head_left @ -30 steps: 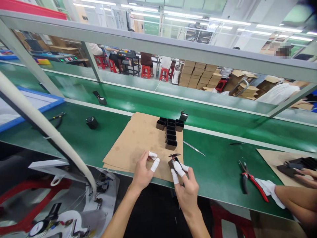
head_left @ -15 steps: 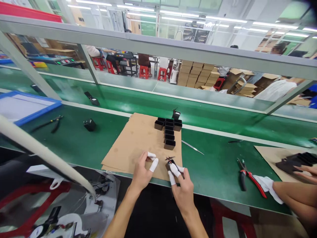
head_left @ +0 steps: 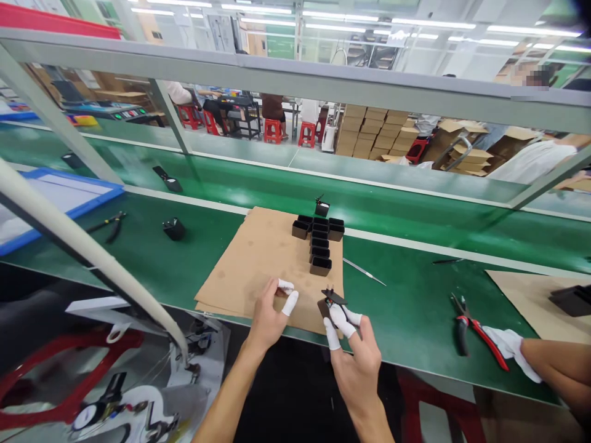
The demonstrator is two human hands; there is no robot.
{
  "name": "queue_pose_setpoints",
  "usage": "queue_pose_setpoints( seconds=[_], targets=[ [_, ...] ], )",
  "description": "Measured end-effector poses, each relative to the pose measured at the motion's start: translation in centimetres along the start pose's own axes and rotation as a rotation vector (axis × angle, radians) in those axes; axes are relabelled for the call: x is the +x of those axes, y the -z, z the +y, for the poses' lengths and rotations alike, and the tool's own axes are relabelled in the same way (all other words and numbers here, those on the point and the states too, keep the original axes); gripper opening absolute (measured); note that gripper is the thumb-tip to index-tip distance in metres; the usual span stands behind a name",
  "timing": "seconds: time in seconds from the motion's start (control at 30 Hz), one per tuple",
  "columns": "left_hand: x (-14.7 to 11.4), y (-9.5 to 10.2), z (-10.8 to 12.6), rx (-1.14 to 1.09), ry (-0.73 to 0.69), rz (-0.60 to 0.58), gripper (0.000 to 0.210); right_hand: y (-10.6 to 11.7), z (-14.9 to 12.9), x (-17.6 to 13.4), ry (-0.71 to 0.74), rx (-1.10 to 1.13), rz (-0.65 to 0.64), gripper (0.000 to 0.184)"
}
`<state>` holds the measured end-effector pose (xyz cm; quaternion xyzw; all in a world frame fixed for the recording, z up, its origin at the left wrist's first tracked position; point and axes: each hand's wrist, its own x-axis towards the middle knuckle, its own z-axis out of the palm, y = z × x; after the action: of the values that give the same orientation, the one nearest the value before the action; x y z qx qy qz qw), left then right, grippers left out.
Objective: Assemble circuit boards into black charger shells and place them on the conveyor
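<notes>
My right hand (head_left: 353,338), with white finger cots on thumb and fingertips, grips a small black plug adapter case (head_left: 325,309) near the front edge of the cardboard sheet (head_left: 258,264). A dark cover (head_left: 334,297) with two short pins sits tilted over the case's open end; small coloured parts show beneath it. My left hand (head_left: 273,309) hovers over the cardboard to the left, thumb and index finger apart, with nothing visible between them. Beyond the hands, several open black cases (head_left: 320,266) stand in a T-shaped group.
Tweezers (head_left: 364,272) lie right of the cardboard, red-handled pliers (head_left: 478,332) farther right beside a co-worker's arm (head_left: 554,366). Other adapters (head_left: 174,229) and dark pliers (head_left: 113,226) lie left, near a blue-rimmed tray (head_left: 87,178). A pale hose (head_left: 92,252) crosses the left front.
The cover on the held case now shows its broad side and pins, where it appeared edge-on before. My right hand has shifted slightly right. The co-worker's hand has left the black cases at right.
</notes>
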<state>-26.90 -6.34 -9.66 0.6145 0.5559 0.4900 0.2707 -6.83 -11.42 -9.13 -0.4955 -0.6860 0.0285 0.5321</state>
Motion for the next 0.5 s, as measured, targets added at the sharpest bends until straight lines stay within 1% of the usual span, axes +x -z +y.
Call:
queue_pose_setpoints(
  seconds=[0.1,0.17,0.27,0.3,0.43,0.5],
  targets=[
    [-0.02,-0.03,-0.07,-0.005,0.003,-0.006,0.015,-0.18,0.17,-0.07,0.000,-0.026,-0.063,0.029],
    [-0.03,-0.04,-0.18,-0.003,0.006,-0.011,0.015,-0.19,0.09,-0.04,-0.006,-0.004,-0.048,0.031],
    [-0.01,-0.05,-0.23,0.006,-0.008,-0.009,0.015,-0.15,-0.13,0.08,-0.010,0.036,0.025,0.032],
    [0.00,-0.06,-0.21,0.004,-0.012,-0.005,0.015,-0.20,-0.13,0.09,-0.004,0.034,0.021,0.031],
    [-0.01,-0.04,-0.07,-0.005,0.005,-0.007,0.015,-0.55,0.12,0.02,-0.002,-0.003,-0.076,0.029],
    [-0.03,-0.01,-0.04,-0.003,0.004,-0.010,0.016,-0.54,0.12,-0.01,-0.001,0.016,-0.047,0.030]
  ],
)
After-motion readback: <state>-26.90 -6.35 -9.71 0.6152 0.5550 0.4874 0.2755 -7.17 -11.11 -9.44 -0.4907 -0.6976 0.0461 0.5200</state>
